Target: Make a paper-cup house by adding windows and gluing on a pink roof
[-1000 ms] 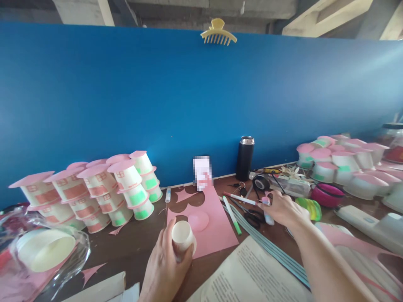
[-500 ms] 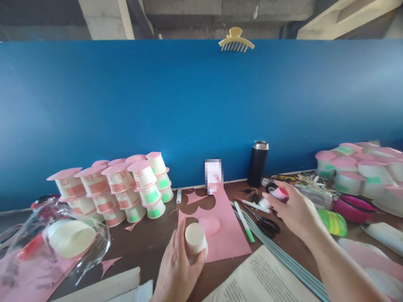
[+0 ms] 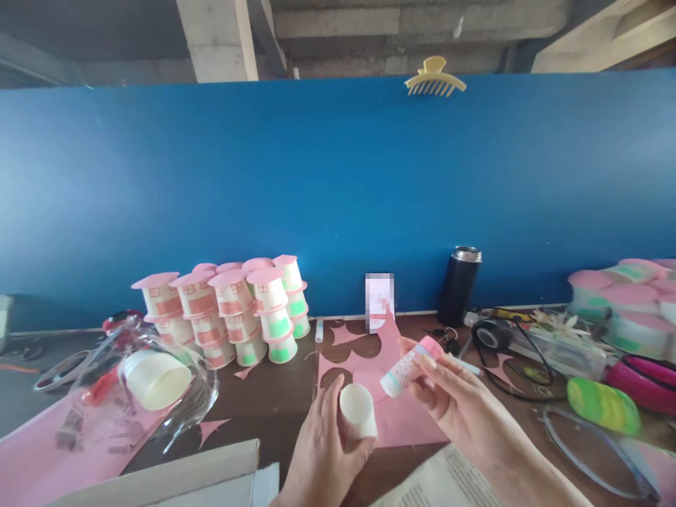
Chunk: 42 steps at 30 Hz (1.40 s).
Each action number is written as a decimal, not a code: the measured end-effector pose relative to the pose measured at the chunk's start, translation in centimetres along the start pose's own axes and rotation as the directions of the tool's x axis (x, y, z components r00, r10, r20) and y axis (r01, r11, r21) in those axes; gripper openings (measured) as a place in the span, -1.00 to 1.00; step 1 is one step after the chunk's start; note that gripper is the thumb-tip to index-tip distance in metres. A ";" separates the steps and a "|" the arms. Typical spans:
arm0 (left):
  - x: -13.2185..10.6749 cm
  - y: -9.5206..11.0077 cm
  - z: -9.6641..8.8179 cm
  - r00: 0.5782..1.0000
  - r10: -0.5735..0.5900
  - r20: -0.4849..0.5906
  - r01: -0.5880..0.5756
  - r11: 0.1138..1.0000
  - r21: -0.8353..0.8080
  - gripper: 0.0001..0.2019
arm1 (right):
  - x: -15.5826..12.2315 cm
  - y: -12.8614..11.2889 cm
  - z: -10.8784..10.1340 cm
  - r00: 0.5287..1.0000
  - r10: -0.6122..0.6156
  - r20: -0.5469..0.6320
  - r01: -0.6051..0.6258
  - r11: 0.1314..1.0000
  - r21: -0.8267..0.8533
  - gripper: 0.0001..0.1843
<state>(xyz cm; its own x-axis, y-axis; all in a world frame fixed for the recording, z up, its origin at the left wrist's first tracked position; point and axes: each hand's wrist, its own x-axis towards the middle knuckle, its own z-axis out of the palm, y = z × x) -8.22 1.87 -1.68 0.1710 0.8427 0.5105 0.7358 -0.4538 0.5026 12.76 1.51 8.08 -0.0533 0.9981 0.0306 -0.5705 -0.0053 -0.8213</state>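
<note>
My left hand (image 3: pixel 332 443) wraps round a white paper cup (image 3: pixel 358 408), held base up at the front edge of the pink paper. Close to its right, my right hand (image 3: pixel 443 387) grips a glue stick (image 3: pixel 404 372) with a pink cap and a patterned barrel. The glue stick is tilted, its pale end pointing down and left toward the cup, apart from it. Under and behind both lies a sheet of pink paper (image 3: pixel 406 422) with rounded cut-outs along its far edge.
Stacked cups (image 3: pixel 229 310) with pink paper tops stand at the left; more cups (image 3: pixel 634 303) are at the far right. A clear plastic bag (image 3: pixel 201 394) holds white cups. A black flask (image 3: pixel 459 285) stands by the blue partition (image 3: pixel 317 176). A printed sheet (image 3: pixel 443 486) lies in front.
My right hand has brought the glue stick from the right side of the table to beside the cup. The left hand keeps hold of the cup. The view has turned slightly left.
</note>
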 end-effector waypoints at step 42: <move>0.7 2.1 -1.8 0.980 -0.106 0.171 0.131 0.982 -0.140 -0.62 | -0.7 5.5 -1.1 0.967 -0.215 0.136 0.233 0.531 -0.815 -0.70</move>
<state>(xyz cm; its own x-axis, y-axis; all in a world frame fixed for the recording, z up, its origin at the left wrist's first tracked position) -7.77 1.02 1.02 0.2014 0.9232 0.3274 0.6531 -0.3756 0.6576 10.57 0.89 2.93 -0.0409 0.9581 0.2837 0.3526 0.2795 -0.8931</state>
